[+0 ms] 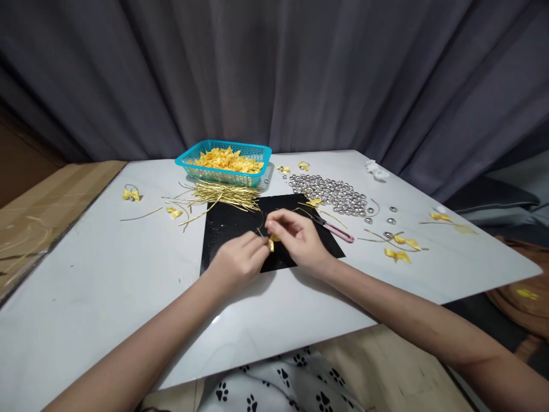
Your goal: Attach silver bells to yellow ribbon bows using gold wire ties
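Observation:
Above a black mat (223, 229), both my hands meet over a small yellow ribbon bow (271, 246). My left hand (242, 254) is closed on the bow, its fingers curled with the back of the hand upward. With thumb and index pinched together, my right hand (295, 234) is at the bow's upper side, beside a thin gold tie (259, 229). What exactly sits in that pinch is hidden by the fingertips. Pink-handled scissors (338, 232) lie right of my right hand, partly on the mat.
A teal basket (182, 163) of yellow bows stands at the back, behind a pile of gold ties (225, 195). Silver bell-like pieces (338, 194) are heaped at back right. Loose bows (398, 255) lie on the white table (128, 274); a cardboard box (51, 206) adjoins its left edge.

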Action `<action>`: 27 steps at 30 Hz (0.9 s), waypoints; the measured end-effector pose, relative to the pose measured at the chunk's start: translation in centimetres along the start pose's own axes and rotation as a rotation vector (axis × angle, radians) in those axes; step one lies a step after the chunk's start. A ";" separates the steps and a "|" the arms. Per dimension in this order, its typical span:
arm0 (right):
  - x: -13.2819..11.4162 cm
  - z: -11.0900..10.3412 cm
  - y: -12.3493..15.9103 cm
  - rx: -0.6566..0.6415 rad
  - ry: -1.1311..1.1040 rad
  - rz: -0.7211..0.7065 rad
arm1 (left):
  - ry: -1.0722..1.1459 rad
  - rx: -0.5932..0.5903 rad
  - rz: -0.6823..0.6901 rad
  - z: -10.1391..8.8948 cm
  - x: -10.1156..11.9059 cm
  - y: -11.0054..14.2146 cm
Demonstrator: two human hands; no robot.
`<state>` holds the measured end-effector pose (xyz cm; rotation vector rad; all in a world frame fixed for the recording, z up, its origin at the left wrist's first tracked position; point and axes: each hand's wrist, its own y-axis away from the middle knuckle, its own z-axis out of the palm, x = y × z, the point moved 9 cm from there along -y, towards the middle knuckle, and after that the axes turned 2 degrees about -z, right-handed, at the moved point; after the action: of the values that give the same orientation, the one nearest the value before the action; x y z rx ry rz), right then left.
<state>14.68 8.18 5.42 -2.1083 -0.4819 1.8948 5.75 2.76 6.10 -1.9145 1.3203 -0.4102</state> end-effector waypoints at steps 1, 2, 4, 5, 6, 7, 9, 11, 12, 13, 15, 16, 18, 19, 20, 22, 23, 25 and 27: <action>-0.1 -0.6 -0.2 0.043 -0.016 -0.003 | -0.001 -0.056 0.028 0.6 0.4 0.0; 0.0 -1.2 -0.4 0.087 -0.041 -0.001 | 0.002 -0.102 0.043 1.1 0.6 0.1; 0.4 -2.2 -0.8 0.140 -0.138 0.041 | 0.009 -0.139 0.021 1.6 0.5 0.3; 0.9 -2.4 -1.0 0.148 -0.205 0.081 | 0.013 -0.139 -0.011 1.7 0.2 0.4; 1.3 -2.6 -1.1 0.151 -0.276 0.128 | 0.018 -0.138 -0.044 1.7 -0.2 0.4; 1.7 -2.7 -1.1 0.154 -0.344 0.177 | 0.025 -0.136 -0.079 1.7 -0.6 0.6; 2.2 -2.8 -1.2 0.159 -0.452 0.259 | 0.050 -0.130 -0.140 1.8 -1.3 0.8; 2.2 -3.1 -1.3 0.172 -0.523 0.304 | 0.092 -0.133 -0.199 2.0 -1.9 0.9; 2.0 -3.3 -1.4 0.176 -0.544 0.318 | 0.118 -0.137 -0.223 2.0 -2.2 1.0; 1.8 -3.4 -1.4 0.180 -0.558 0.327 | 0.146 -0.142 -0.243 2.1 -2.3 1.1; 1.6 -3.6 -1.4 0.185 -0.576 0.343 | 0.195 -0.150 -0.271 2.3 -2.6 1.1; 1.5 -3.6 -1.3 0.184 -0.582 0.360 | 0.213 -0.155 -0.280 2.3 -2.7 1.1; 1.8 -3.4 -1.1 0.175 -0.596 0.420 | 0.233 -0.176 -0.287 2.5 -2.7 1.2; 2.1 -3.3 -0.9 0.173 -0.606 0.464 | 0.242 -0.194 -0.291 2.6 -2.7 1.2; 2.4 -3.2 -0.7 0.178 -0.617 0.514 | 0.256 -0.210 -0.298 2.8 -2.7 1.2; 3.1 -3.4 -0.4 0.212 -0.638 0.610 | 0.320 -0.233 -0.351 3.0 -3.0 1.3; 3.3 -3.6 -0.4 0.237 -0.645 0.638 | 0.371 -0.234 -0.411 3.1 -3.4 1.4; 3.4 -4.2 -0.5 0.286 -0.646 0.637 | 0.525 -0.219 -0.600 3.5 -4.6 2.0; 3.5 -4.4 -0.6 0.293 -0.628 0.610 | 0.735 -0.178 -0.829 4.2 -5.9 2.9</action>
<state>19.33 10.32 3.03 -1.5372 0.3741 2.7626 4.13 9.21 2.12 -2.5335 0.8994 -1.5653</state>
